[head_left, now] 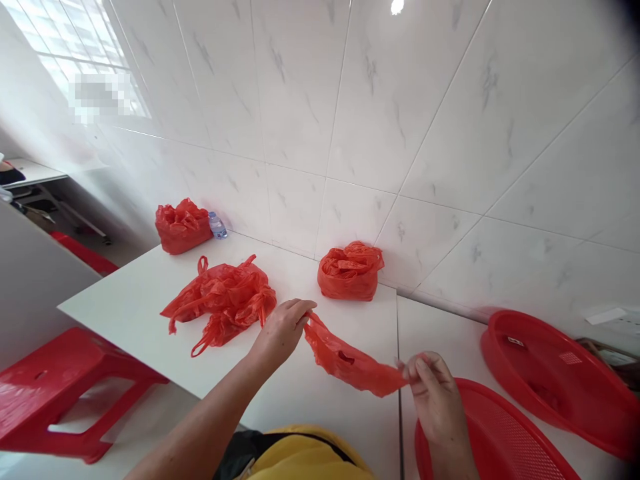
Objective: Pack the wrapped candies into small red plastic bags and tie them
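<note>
Left hand [283, 330] closed in a pinch on one end of a red bag [350, 363]; right hand [433, 393] closed as well, fingertips nipping the other end. Bag stretched between the two, sagging slightly, low over the bench [140, 300] — touching it or not, hard to tell. Step in hand, by the look of it: drawing one crumpled bag out long between both grips. Likely needed for the next move: both pinches kept firm, given thin film apt to slip and bunch, and some free bench under the bag.

Just beyond the left hand, a loose heap [220, 300] of more red bags, handles trailing. Beyond the stretched bag, close to the wall [375, 100], a stuffed bundle [350, 270]; well past the heap, a far bundle [183, 227] with a small bottle [217, 225] just beside it. Under the right hand, a red tray [500, 440]; further right, a far tray [560, 380] — lying or leaning, unclear.

White bench in two slabs, seam close by the right hand. Left of the left hand and lower, a red stool [55, 393]. White marbled tiles all round, bright window [75, 40] far up left.
</note>
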Available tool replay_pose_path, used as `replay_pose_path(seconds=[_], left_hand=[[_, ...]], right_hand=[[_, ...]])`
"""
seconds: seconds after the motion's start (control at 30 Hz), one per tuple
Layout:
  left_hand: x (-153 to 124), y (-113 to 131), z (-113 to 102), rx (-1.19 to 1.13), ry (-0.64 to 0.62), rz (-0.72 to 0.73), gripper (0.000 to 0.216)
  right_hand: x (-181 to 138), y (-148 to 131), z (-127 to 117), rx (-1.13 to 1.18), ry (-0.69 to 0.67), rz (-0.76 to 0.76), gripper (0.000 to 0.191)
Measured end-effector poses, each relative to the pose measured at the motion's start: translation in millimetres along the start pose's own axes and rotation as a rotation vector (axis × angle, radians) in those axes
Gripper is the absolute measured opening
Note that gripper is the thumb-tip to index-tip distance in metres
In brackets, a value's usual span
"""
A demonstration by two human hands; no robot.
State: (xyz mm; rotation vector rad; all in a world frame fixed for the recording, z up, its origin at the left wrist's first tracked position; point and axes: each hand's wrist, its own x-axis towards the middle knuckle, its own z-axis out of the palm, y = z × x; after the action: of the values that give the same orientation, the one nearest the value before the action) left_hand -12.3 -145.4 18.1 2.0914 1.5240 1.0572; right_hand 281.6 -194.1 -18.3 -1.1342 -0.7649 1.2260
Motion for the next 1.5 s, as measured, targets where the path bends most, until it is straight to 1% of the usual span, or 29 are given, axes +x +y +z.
replay_pose_path(seconds=[0.07,0.13,0.2,0.27,0.33,0.4,0.43,0.47,0.5,0.53,0.57,0.6,0.67,0.7,0.77,0.83,0.9,0.97,1.03,1.1,1.17,1.23,1.3,1.33,1.4,1.5], left_hand=[[-0.5,-0.2,1.4,0.011,-0.008,-0.006,0.027],[-3.1,3.6,5.0,-0.046,-0.036,-0.014,0.023],[-7.1,10.9,10.5,-0.142,-0.099,-0.024,0.022],[-11.2,19.7,17.0,-0.228,-0.181,-0.037,0.023],[-14.3,27.6,24.0,-0.293,-0.254,-0.056,0.025],[-16.0,32.7,31.8,-0.362,-0.300,-0.092,0.026],[-16.5,33.7,36.0,-0.401,-0.320,-0.120,0.025],[-16.8,33.6,40.3,-0.437,-0.341,-0.149,0.025],[-17.1,32.3,44.3,-0.465,-0.357,-0.173,0.024],[-17.5,30.0,48.0,-0.480,-0.363,-0.188,0.025],[-18.1,26.8,50.9,-0.479,-0.354,-0.191,0.025],[-18.9,23.2,52.9,-0.460,-0.333,-0.183,0.026],[-21.0,15.8,54.4,-0.387,-0.287,-0.150,0.025],[-22.4,12.8,54.4,-0.350,-0.283,-0.129,0.023],[-25.5,9.5,54.9,-0.296,-0.329,-0.077,0.022],[-28.5,10.1,58.4,-0.275,-0.400,-0.013,0.026],[-30.4,12.9,65.4,-0.258,-0.462,0.046,0.028],[-30.6,14.8,73.4,-0.239,-0.513,0.078,0.024],[-29.3,13.7,79.5,-0.227,-0.542,0.073,0.020],[-27.6,9.2,82.7,-0.205,-0.534,0.033,0.020],[-27.2,2.3,84.4,-0.165,-0.499,-0.040,0.019],[-28.6,-5.0,86.8,-0.145,-0.474,-0.144,0.021],[-31.5,-10.9,90.8,-0.179,-0.465,-0.226,0.032],[-33.0,-13.0,93.1,-0.212,-0.469,-0.239,0.038],[-35.2,-15.5,97.0,-0.267,-0.496,-0.206,0.042],[-35.6,-14.8,98.7,-0.225,-0.552,-0.147,0.035]], right_hand=[[-2.1,1.8,3.6,0.041,-0.036,0.047,0.030],[-5.2,5.2,9.1,0.042,-0.058,0.079,0.034],[-8.5,9.8,15.9,-0.002,-0.070,0.099,0.038],[-12.5,15.0,24.5,-0.096,-0.102,0.144,0.039],[-17.2,20.9,35.5,-0.216,-0.199,0.220,0.043],[-21.6,28.2,48.4,-0.308,-0.339,0.271,0.052],[-23.2,32.6,54.8,-0.333,-0.411,0.275,0.053],[-23.9,37.4,60.9,-0.343,-0.474,0.267,0.049],[-23.8,42.3,66.1,-0.336,-0.517,0.259,0.042],[-22.6,46.9,70.2,-0.314,-0.530,0.259,0.035],[-20.7,50.8,72.9,-0.282,-0.515,0.273,0.032],[-18.1,53.8,74.3,-0.251,-0.471,0.297,0.034],[-12.5,56.5,73.7,-0.207,-0.344,0.343,0.037],[-9.9,56.4,72.4,-0.203,-0.291,0.355,0.040],[-6.3,55.1,70.2,-0.215,-0.251,0.351,0.042],[-4.7,54.8,69.9,-0.214,-0.256,0.330,0.042],[-4.3,56.8,71.3,-0.181,-0.252,0.324,0.042],[-3.9,60.1,72.3,-0.134,-0.228,0.331,0.043],[-3.1,62.6,70.2,-0.098,-0.240,0.343,0.043],[-2.1,63.1,64.0,-0.093,-0.304,0.344,0.042],[-1.6,62.3,54.7,-0.091,-0.388,0.340,0.040],[-2.0,61.5,44.5,-0.090,-0.462,0.335,0.040],[-3.3,61.3,36.4,-0.118,-0.511,0.333,0.044],[-4.1,61.2,33.9,-0.155,-0.524,0.321,0.046],[-5.1,60.9,32.5,-0.262,-0.539,0.283,0.045],[-3.9,62.1,36.2,-0.415,-0.523,0.200,0.023]])
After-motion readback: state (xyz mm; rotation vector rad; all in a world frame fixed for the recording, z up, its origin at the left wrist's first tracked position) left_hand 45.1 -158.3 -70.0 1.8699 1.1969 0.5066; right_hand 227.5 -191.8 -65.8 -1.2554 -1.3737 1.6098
